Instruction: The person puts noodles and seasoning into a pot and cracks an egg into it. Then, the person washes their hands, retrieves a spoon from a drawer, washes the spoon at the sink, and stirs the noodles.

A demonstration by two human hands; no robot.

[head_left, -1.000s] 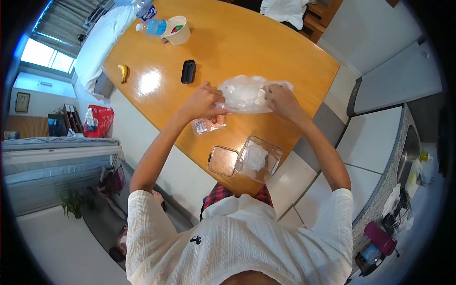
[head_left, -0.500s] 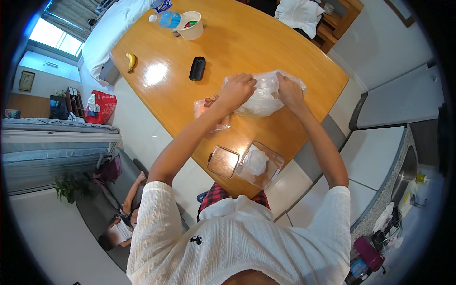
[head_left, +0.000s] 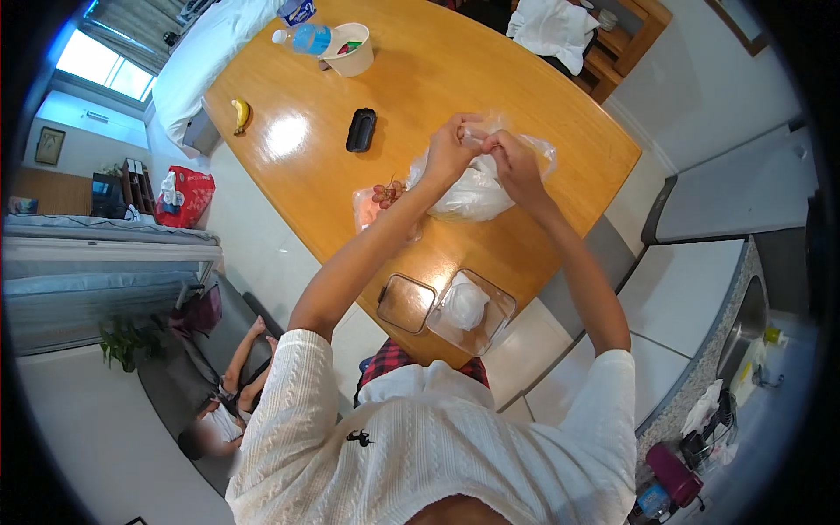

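A white translucent plastic bag (head_left: 477, 194) lies bunched on the wooden table in front of me. My left hand (head_left: 451, 147) pinches its gathered top, fingers closed. Close beside it, my right hand (head_left: 514, 163) grips the same top, so both hands nearly meet. What the bag contains is hard to make out. Left of it, a small bunch of grapes (head_left: 388, 192) rests against a clear packet (head_left: 364, 210) with something orange inside, partly hidden by my left forearm. Nearer to me stand a clear container (head_left: 499, 331) holding a white plastic bundle (head_left: 464, 303), and its lid (head_left: 406, 303).
A black tray (head_left: 360, 130) and a banana (head_left: 241, 115) lie on the table (head_left: 455, 66). Farther off are a white tub (head_left: 355, 59) and a blue-labelled bottle (head_left: 306, 38). A person (head_left: 226, 416) reclines on the sofa at left; a counter with a sink (head_left: 744, 324) is at right.
My hands have come closer together and a little farther from me, drawing the bag's top into a gather. More of the grapes shows beside my left forearm.
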